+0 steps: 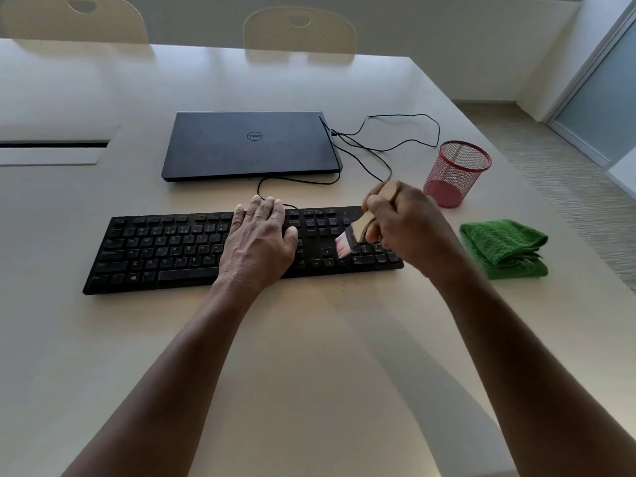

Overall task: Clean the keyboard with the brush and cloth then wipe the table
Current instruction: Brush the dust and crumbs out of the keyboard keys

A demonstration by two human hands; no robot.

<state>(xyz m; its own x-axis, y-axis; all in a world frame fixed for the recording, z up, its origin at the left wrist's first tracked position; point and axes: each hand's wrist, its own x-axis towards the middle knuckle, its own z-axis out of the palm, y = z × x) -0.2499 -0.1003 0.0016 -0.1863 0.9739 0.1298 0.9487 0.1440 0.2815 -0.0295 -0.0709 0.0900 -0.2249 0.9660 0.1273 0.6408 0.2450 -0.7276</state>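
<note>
Head view: a black keyboard [165, 249] lies across the pale counter [309, 339], its long side running left to right in front of the person. The left hand [258, 239] rests flat on the keyboard's middle, palm down, fingers straight and slightly spread, reaching to the top row of keys; it grips nothing. The right hand [406, 225] is above the keyboard's right end, over the number pad, with its fingers curled round the wooden handle of a brush [358, 232]. The handle's end sticks up past the thumb side of the hand, and the brush slants down and to the left, so the pale bristles touch the keys just right of the arrow keys. The two hands are apart, with the block of navigation keys showing between them.

A folded green cloth [504, 247] lies on the counter just beyond the keyboard's right end, right of the right hand and not touched by either hand. A red mesh cup [454, 173] stands upright behind the cloth, near the counter's right edge. A closed dark laptop [251, 146] sits behind the keyboard, well beyond the left hand's fingertips. A thin black cable [395, 132] loops over the counter between the laptop and the cup, and another stretch of it runs toward the keyboard's back edge. Two pale chairs [299, 32] stand at the far side of the counter.
</note>
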